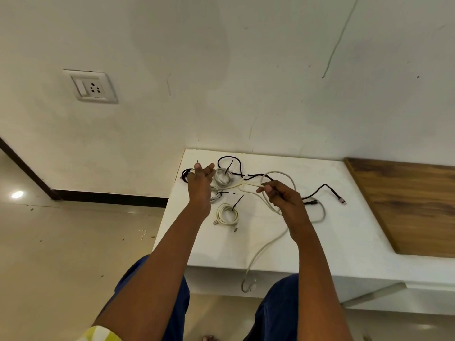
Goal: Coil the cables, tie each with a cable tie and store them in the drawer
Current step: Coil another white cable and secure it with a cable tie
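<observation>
A white, smooth-topped counter point(332, 232) stands against the wall, with a brown wood-grain panel point(406, 207) at its right side. On it lie small coils of whitish cable bound with black cable ties point(227, 214), a coiled black cable point(186, 174) at the far left edge, a loose black cable with a clear plug point(325, 187), and a long loose whitish cable point(320, 215) whose end hangs over the front edge.

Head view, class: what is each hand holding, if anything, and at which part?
The right hand pinches the loose white cable at a bend partway along it, with one end dangling off the table edge. The left hand is open, holding nothing.
</observation>
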